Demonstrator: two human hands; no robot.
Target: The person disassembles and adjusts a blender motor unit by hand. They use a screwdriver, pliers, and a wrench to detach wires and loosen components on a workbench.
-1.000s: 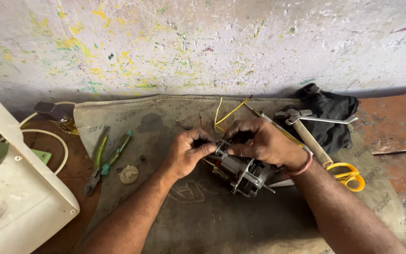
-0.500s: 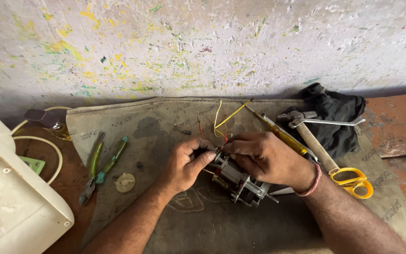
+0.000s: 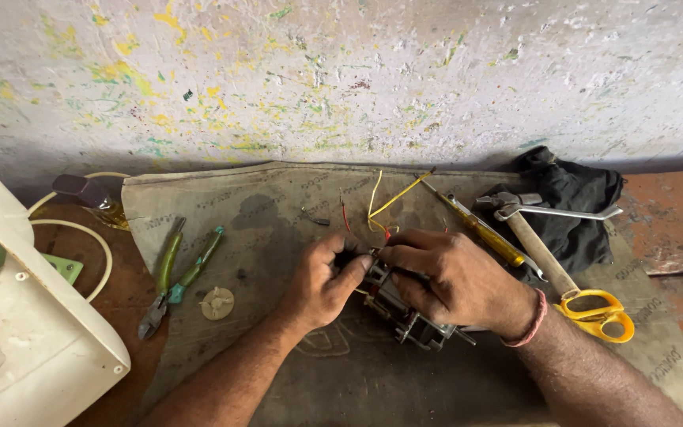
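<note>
My two hands, left hand (image 3: 327, 281) and right hand (image 3: 450, 278), are pinched together on one small electric motor (image 3: 409, 318) lying mid-way on the grey sack mat (image 3: 278, 205). Around it I count one pair of green-handled pliers (image 3: 174, 273), one pale plastic disc (image 3: 217, 303), one yellow-handled screwdriver (image 3: 480, 228), one hammer (image 3: 537, 247), one pair of yellow scissors (image 3: 598, 313), one black cloth (image 3: 569, 202) and one white casing (image 3: 17, 348). Since half a second ago my hands have closed in tighter, covering more of the motor.
</note>
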